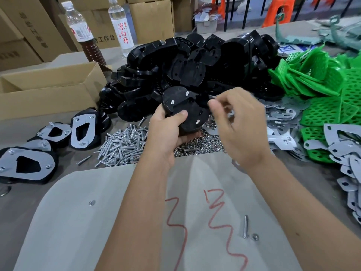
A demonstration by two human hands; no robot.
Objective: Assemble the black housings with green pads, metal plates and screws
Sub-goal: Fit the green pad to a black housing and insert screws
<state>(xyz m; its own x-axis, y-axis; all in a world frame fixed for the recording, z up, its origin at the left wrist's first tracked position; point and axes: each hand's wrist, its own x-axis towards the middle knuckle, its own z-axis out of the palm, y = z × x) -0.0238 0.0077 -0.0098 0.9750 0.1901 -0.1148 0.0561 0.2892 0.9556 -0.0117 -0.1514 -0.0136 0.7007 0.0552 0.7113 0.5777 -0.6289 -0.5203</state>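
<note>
Head view. The left hand (168, 126) is gripping a black housing (183, 108) from below, thumb curled over its near edge and fingers wrapped underneath. The housing is being held tilted above the counter (29, 208), over a heap of nuts (195, 145), with its flat face toward the camera; three screw tips are showing through that face. The left forearm is reaching up from the bottom edge, wrist bent slightly inward.

The right hand (238, 122) is hovering just right of the housing with its fingers curled and fingertips drawn together near the housing's upper right edge. Motion blur is hiding whether it is pinching a small part; this cannot be told. The right forearm is entering from the lower right.

A pile of screws (123, 145) is lying left of the nuts. Finished assemblies (27, 165) are resting at the left. Loose housings (195, 61) are heaped behind the hands, with green pads (320, 85) and metal plates (285, 114) at the right.
</note>
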